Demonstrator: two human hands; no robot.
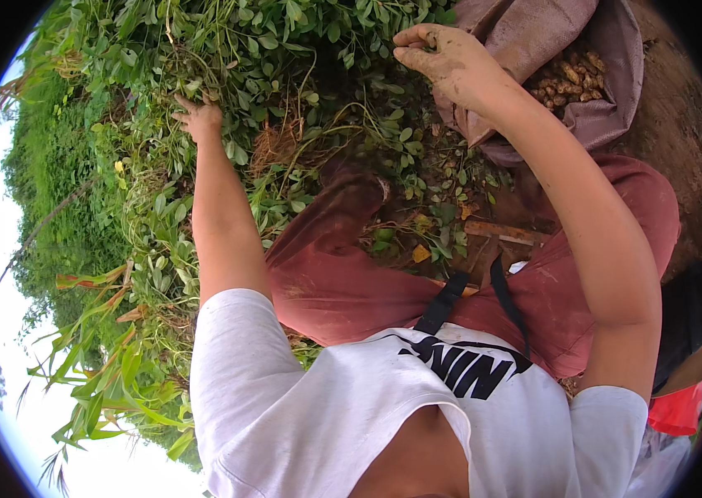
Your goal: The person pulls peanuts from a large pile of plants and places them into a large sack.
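Observation:
My left hand (201,119) reaches into a heap of leafy, uprooted peanut plants (263,68). Its fingers are spread against the stems and leaves, with no firm hold showing. Above the plants' edge, my right hand (447,59) is raised close to a brownish-purple woven sack (628,93). Soil coats its fingers, which curl towards the thumb with a small gap and nothing visible between them. Inside the sack's mouth lies a pile of dug peanuts in their shells (569,81). Between the hands, brown roots (276,146) stick out of the heap.
My legs in red trousers (351,286) are spread on either side of leaf-littered soil. A wooden piece (500,231) lies between them. Bare earth (674,124) extends on the right, with a red plastic bag (678,408) at lower right. Maize-like plants (108,386) stand at left.

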